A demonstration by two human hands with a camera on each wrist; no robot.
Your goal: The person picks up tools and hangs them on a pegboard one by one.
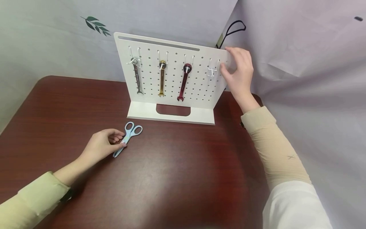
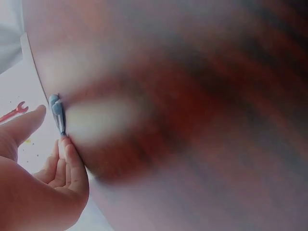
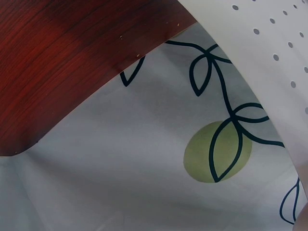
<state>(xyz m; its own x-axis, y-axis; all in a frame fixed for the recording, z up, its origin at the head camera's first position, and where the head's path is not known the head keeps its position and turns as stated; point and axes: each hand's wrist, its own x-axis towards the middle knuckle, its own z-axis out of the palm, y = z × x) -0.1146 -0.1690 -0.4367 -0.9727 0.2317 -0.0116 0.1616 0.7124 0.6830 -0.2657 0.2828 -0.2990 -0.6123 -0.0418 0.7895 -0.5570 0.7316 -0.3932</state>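
Note:
Light-blue scissors (image 1: 129, 135) lie on the table, their handle loops towards the pegboard (image 1: 200, 86). Around them is my left hand (image 1: 101, 144), thumb tip over the blades and fingertips beside the handle. In the left wrist view, the scissors (image 2: 57, 113) show between thumb and fingers, with a gap on the thumb side. My right hand (image 1: 240, 68) grips the white pegboard's upper right edge, thumb on its front face. From its hooks hang a silver wrench (image 1: 137, 78), a gold wrench (image 1: 162, 79) and a red wrench (image 1: 184, 82). Another hook (image 1: 212, 72) at the right is bare.
The pegboard stands on a white base (image 1: 143, 111) on the dark red wooden table (image 1: 171, 165). A black strap loop (image 1: 243, 29) pokes up behind its top right. Pale patterned cloth (image 1: 300, 79) hangs behind and to the right of the table.

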